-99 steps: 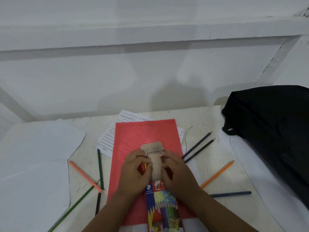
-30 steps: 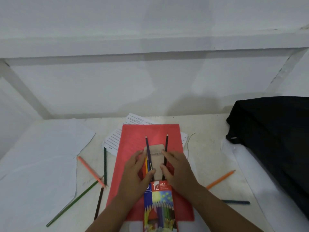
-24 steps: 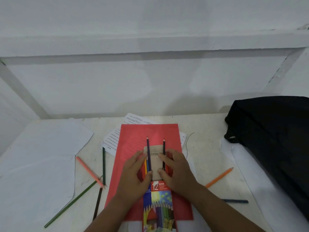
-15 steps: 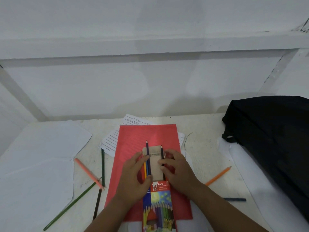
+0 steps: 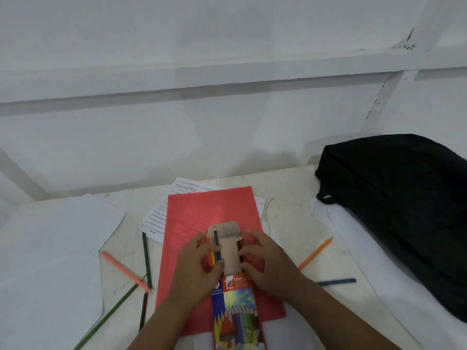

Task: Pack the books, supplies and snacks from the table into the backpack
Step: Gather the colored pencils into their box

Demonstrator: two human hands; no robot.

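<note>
A coloured-pencil box (image 5: 236, 311) lies on a red folder (image 5: 202, 213), its brown flap (image 5: 227, 238) folded open toward the wall. My left hand (image 5: 195, 270) pinches a dark blue pencil (image 5: 216, 242) at the box mouth's left side, beside yellow and red ones. My right hand (image 5: 267, 263) pinches a black pencil (image 5: 238, 246) at the right side. The black backpack (image 5: 404, 205) lies at the right. Loose pencils lie on the table: orange (image 5: 316, 252), blue (image 5: 337, 281), pink (image 5: 125, 270) and dark green (image 5: 146, 258).
Printed sheets (image 5: 156, 218) stick out from under the folder. White paper (image 5: 50, 248) covers the table's left side and more paper (image 5: 353, 251) lies under the backpack. A light green pencil (image 5: 108, 317) and a brown pencil (image 5: 143, 309) lie at the front left. A white wall (image 5: 227, 122) stands behind.
The dark blue and black pencils have slid further down into the box; a second ago they stuck out well past the flap. Both hands stay at the box mouth.
</note>
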